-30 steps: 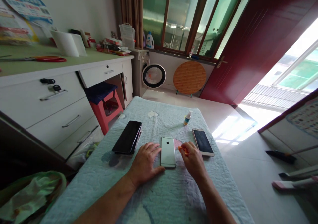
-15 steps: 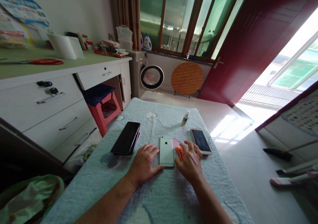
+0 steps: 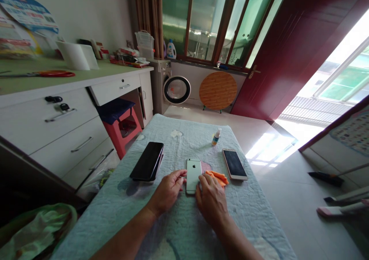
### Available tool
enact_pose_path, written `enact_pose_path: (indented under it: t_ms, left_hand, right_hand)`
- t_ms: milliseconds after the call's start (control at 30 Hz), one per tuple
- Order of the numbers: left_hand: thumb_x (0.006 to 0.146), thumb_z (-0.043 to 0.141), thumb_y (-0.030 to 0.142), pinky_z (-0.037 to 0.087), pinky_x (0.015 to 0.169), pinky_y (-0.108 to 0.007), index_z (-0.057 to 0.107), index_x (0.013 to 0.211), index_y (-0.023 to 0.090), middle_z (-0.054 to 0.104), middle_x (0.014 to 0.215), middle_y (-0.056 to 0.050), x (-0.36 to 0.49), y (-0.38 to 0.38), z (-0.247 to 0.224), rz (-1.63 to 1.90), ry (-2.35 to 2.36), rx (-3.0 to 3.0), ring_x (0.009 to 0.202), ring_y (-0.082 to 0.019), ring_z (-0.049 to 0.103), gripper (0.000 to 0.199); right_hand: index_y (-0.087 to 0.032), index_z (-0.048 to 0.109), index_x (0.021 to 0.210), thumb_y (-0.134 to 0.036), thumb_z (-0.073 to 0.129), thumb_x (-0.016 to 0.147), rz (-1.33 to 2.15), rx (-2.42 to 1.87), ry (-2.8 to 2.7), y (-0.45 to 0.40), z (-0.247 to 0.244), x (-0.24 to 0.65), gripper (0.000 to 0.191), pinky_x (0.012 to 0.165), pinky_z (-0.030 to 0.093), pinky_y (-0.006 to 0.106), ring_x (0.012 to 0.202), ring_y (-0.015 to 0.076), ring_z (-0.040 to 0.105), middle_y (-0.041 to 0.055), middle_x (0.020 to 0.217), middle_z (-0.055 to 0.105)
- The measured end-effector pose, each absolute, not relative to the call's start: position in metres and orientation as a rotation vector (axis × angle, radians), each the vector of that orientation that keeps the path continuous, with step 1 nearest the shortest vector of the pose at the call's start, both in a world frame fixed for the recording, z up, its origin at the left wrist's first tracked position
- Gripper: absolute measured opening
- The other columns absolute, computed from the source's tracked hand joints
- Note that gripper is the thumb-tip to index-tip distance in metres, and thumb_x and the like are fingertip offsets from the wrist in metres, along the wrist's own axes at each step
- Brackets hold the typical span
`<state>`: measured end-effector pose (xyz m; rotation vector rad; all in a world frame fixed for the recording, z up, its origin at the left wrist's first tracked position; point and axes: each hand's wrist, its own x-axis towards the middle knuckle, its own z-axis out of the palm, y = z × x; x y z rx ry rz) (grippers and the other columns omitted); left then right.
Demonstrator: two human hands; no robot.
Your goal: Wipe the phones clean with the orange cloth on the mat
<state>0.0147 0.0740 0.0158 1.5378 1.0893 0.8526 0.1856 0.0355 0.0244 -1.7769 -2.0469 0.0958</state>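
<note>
A smartphone with a silver-white back and an apple mark (image 3: 193, 172) lies back up on a pale blue quilted cover, between my hands. My left hand (image 3: 168, 190) is closed, its fingers and thumb drawn together at the phone's left edge. On the other side, my right hand (image 3: 212, 198) has its fingers bent, with fingertips and thumb at the phone's right edge. Just beyond the right fingers lies a crumpled orange cloth (image 3: 220, 178), partly hidden by them. A small spray bottle (image 3: 216, 137) stands upright farther back.
To the left lies a larger dark-screened device (image 3: 147, 160) on top of something thin. A white-framed phone (image 3: 234, 164) rests at the right. The covered table (image 3: 196, 129) ends near a red stool (image 3: 123, 127) and drawers (image 3: 66, 137). A washing machine (image 3: 161, 83) stands behind.
My right hand has let go of the orange cloth, which now lies spread out beside the phone, and has moved left to the phone's edge. My left fingers have curled in.
</note>
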Motion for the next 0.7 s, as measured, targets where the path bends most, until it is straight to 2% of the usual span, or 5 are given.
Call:
enact_pose_path:
  t_ms: [267,367,433,533,700]
  left_hand:
    - [0.085,0.045,0.029,0.048,0.061,-0.027,0.046,0.134,0.011,0.059,0.127,-0.017,0.012,0.078,0.002,0.798,1.062,1.357,0.088,-0.02,0.065,0.052]
    - [0.083,0.045,0.026,0.046,0.058,-0.025,0.044,0.136,0.013,0.059,0.128,-0.017,0.011,0.08,0.003,0.782,1.057,1.346,0.085,-0.018,0.065,0.054]
    - [0.082,0.045,0.023,0.044,0.056,-0.023,0.042,0.137,0.014,0.059,0.129,-0.016,0.009,0.081,0.005,0.766,1.047,1.333,0.083,-0.017,0.066,0.056]
    - [0.082,0.045,0.023,0.043,0.055,-0.022,0.04,0.139,0.017,0.058,0.131,-0.016,0.007,0.082,0.006,0.746,1.011,1.306,0.083,-0.016,0.066,0.057]
    - [0.085,0.047,0.024,0.049,0.065,-0.026,0.042,0.138,0.015,0.06,0.128,-0.016,0.004,0.083,0.01,0.762,0.974,1.287,0.096,-0.021,0.066,0.054]
  right_hand:
    - [-0.021,0.062,0.097,-0.012,0.048,0.083,0.284,-1.743,-1.931,0.036,0.024,0.187,0.021,0.083,0.042,0.031,0.099,0.0222,0.058,0.0076,0.1,0.064]
    - [-0.02,0.063,0.102,-0.016,0.048,0.082,0.389,-1.69,-1.774,0.038,0.019,0.192,0.025,0.08,0.044,0.03,0.093,0.0208,0.061,0.0073,0.101,0.066]
    - [-0.02,0.063,0.101,-0.019,0.049,0.08,0.449,-1.666,-1.671,0.04,0.016,0.196,0.025,0.071,0.045,0.029,0.077,0.0188,0.06,0.0048,0.087,0.066]
    - [-0.02,0.064,0.099,-0.023,0.049,0.079,0.573,-1.638,-1.551,0.041,0.014,0.199,0.025,0.055,0.04,0.026,0.054,0.0148,0.05,-0.0023,0.061,0.055]
    - [-0.018,0.063,0.102,-0.026,0.049,0.08,0.737,-1.544,-1.446,0.042,0.015,0.199,0.027,0.051,0.035,0.024,0.052,0.0128,0.043,-0.0051,0.057,0.044]
